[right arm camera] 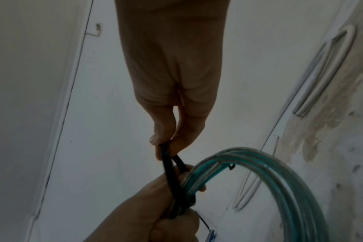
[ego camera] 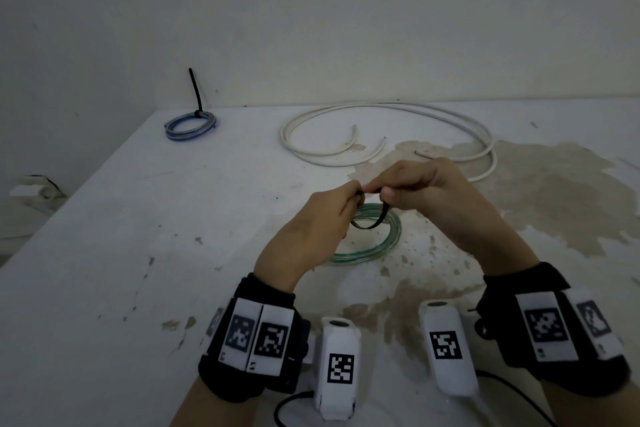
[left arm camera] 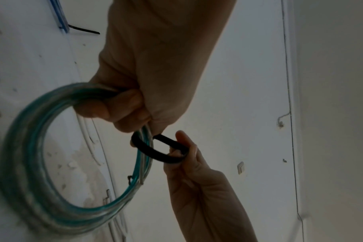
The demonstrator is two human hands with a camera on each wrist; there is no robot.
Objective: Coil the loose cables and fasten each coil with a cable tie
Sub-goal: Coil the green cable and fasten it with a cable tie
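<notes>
A coil of green translucent cable hangs just above the white table, at its middle. My left hand grips the coil's top strands, fingers curled round them. A black cable tie loops around those strands. My right hand pinches the tie's loop between thumb and fingertips, right beside the left hand. In the right wrist view the tie runs from my right fingertips down to the green coil in the left fist. The tie's ends are hidden by fingers.
A blue cable coil bound with an upright black tie lies at the table's far left corner. Loose white cable sprawls in wide loops across the back, near the wall. Brown stains mark the right side.
</notes>
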